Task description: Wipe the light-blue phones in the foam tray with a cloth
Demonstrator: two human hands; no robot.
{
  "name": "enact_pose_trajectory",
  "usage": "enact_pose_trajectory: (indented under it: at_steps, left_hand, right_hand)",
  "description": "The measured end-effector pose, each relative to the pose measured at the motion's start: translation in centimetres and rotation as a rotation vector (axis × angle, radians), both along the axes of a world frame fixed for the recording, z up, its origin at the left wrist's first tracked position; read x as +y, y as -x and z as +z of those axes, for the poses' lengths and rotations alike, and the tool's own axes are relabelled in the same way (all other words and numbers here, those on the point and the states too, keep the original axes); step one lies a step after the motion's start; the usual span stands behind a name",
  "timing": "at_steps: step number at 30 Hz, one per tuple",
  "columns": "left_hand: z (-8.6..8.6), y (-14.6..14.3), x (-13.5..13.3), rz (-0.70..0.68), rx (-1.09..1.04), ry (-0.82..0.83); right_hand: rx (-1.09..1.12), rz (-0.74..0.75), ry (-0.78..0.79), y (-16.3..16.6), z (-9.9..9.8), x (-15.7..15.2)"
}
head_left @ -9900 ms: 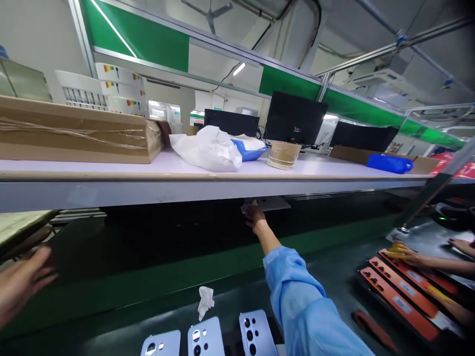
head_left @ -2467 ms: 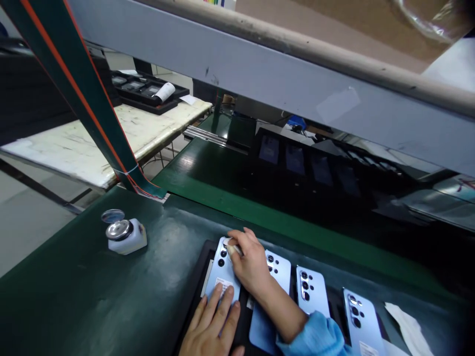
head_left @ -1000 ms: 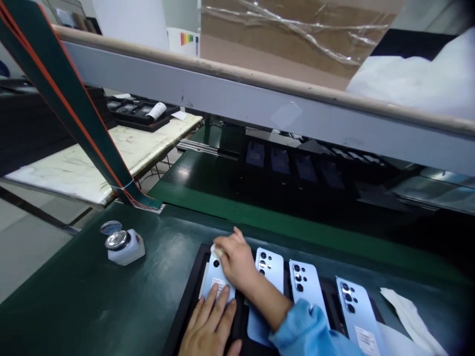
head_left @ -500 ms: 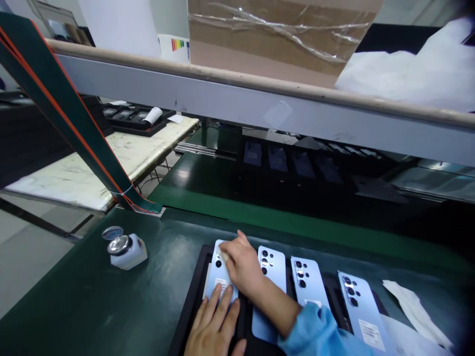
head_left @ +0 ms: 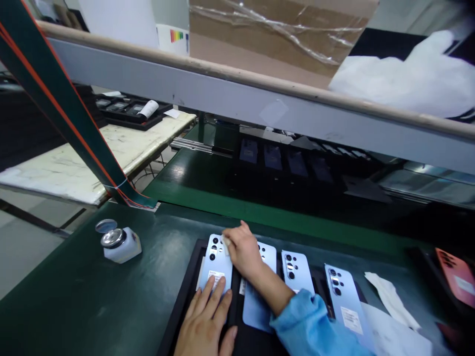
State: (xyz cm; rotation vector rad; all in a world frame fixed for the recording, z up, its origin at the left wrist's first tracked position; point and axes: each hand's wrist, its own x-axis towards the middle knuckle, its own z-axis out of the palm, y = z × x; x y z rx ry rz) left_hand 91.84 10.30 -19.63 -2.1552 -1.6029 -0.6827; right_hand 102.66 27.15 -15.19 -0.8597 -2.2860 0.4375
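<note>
My left hand [head_left: 206,319] lies flat with its fingers stretched over the lower part of a light blue smartphone [head_left: 219,264], touching near its white label. The phone lies back side up at the left end of a black tray [head_left: 177,306]. My right hand [head_left: 243,251] pinches a small whitish wipe [head_left: 225,244] against the phone's upper right edge, beside the camera lenses. Under my right wrist is a second blue phone [head_left: 267,254], partly hidden. A third blue phone [head_left: 301,273] and a fourth blue phone [head_left: 343,291] lie further right in the row.
A white dispenser bottle [head_left: 124,247] with its lid raised stands at left. At right lie a crumpled white cloth [head_left: 391,299] and a pinkish-red phone [head_left: 458,277]. A shelf rail [head_left: 237,81] crosses above; a green strap [head_left: 77,118] slants down at left.
My right hand has moved the wipe from over the camera lenses to the phone's right edge, uncovering the lenses. My left hand stays on the phone. The view has shifted, showing the pinkish-red phone.
</note>
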Motion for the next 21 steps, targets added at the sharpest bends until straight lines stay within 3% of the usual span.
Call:
enact_pose_trajectory:
  at_steps: [4, 8, 11, 15, 18, 21]
  left_hand:
    - [0.2, 0.2, -0.2, -0.046, -0.068, 0.051]
    - [0.5, 0.7, -0.8, -0.126, -0.256, 0.097]
    - [0.5, 0.8, -1.3, -0.181, -0.544, 0.110]
    - [0.7, -0.3, -1.6, -0.201, -1.075, 0.373]
    - [1.9, -1.8, -1.4, -0.272, -1.401, 0.576]
    - [3.6, -3.1, -1.3, -0.276, -1.593, 0.677]
  right_hand:
    - [0.313, -0.162, 0.285, -2.0, 1.9, 1.1]
    - [0.506, -0.215, 0.450, -5.1, 2.0, -0.8]
    - [0.547, -0.181, 0.554, -6.4, 1.5, -3.9]
    - [0.557, -0.119, 0.655, -6.5, 1.1, -8.8]
    - [0.567, -0.082, 0.642, -6.5, 1.0, -11.8]
    - [0.617, -0.056, 0.628, -7.1, 0.8, -13.3]
